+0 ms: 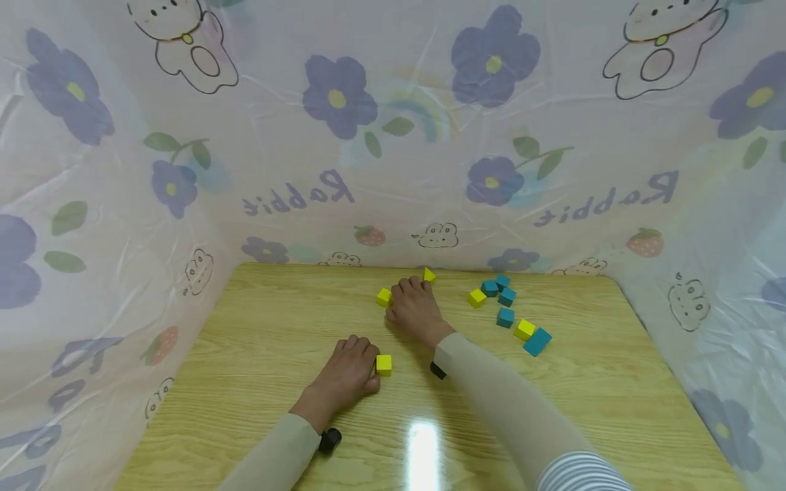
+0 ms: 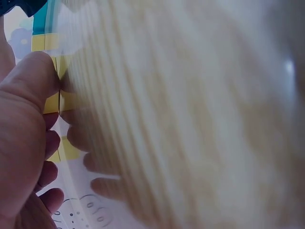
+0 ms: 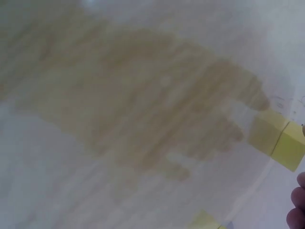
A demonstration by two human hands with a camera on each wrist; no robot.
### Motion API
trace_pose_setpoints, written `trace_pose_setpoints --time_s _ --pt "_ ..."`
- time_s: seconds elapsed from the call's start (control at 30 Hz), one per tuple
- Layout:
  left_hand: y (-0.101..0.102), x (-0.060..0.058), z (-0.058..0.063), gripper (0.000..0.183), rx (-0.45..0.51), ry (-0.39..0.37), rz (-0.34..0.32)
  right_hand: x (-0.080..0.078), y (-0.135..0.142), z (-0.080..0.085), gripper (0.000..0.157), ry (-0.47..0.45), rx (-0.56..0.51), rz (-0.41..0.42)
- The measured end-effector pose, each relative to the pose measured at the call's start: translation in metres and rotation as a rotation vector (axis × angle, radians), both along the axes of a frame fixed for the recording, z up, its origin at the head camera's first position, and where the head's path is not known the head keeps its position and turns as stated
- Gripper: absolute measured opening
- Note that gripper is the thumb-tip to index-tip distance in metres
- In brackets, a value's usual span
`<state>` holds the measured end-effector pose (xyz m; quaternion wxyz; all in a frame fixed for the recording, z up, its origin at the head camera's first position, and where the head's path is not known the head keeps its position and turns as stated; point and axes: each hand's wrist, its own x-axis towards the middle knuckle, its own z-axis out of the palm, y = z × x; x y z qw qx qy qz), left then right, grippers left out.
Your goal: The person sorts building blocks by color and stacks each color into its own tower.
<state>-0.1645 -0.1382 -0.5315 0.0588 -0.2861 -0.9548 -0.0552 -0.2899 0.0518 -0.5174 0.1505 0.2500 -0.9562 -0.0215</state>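
Observation:
My left hand (image 1: 346, 375) is low over the wooden table, with a yellow cube (image 1: 383, 365) at its thumb and index side. In the left wrist view the thumb lies against that yellow cube (image 2: 51, 105), and the other fingers are curled. Farther back, my right hand (image 1: 415, 308) holds another yellow cube (image 1: 383, 297) at its left side. The right wrist view catches only a few fingertips (image 3: 298, 200) by this yellow cube (image 3: 289, 147); the rest of the grip is hidden. Just behind the right hand lies a yellow triangular block (image 1: 428, 275).
Several blue cubes (image 1: 506, 318) lie at the back right with a yellow cube (image 1: 476, 298). Nearer, a yellow cube (image 1: 525, 330) touches a blue rectangular block (image 1: 537, 342). A patterned cloth (image 1: 393, 170) stands around the glossy wooden table (image 1: 276, 307).

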Motion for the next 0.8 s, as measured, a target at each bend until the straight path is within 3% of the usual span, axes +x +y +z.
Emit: trace_pose_setpoints --time_s 0.27,0.57,0.8 --pt "0.001 0.001 0.001 0.033 -0.003 -0.01 0.014 -0.004 -0.009 0.001 0.042 -0.024 0.052 -0.055" --pt "0.001 0.001 0.003 0.035 -0.018 -0.023 0.021 -0.006 -0.013 -0.001 0.033 -0.073 0.037 -0.075" --pt "0.001 0.0 -0.001 0.034 -0.012 -0.011 0.03 -0.006 0.002 -0.002 0.033 -0.112 -0.006 -0.089"
